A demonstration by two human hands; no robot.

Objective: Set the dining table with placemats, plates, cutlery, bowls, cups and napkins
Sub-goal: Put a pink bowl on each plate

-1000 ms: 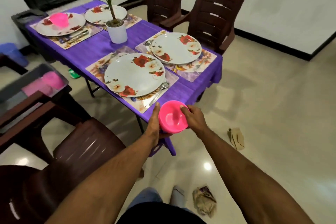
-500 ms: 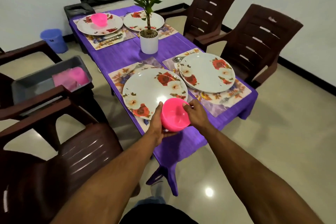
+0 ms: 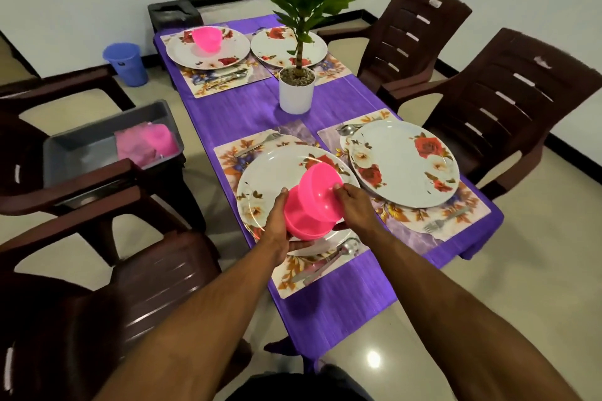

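Both hands, left hand (image 3: pixel 279 225) and right hand (image 3: pixel 355 205), grip the pink bowl (image 3: pixel 312 202), now tipped on its side above the near floral plate (image 3: pixel 273 172), no longer at the bench's (image 3: pixel 351 296) edge.

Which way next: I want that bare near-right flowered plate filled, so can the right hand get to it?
Probably yes: the flowered plate lies bare just beyond the right hand, though it grips stacked pink plastic bowls.
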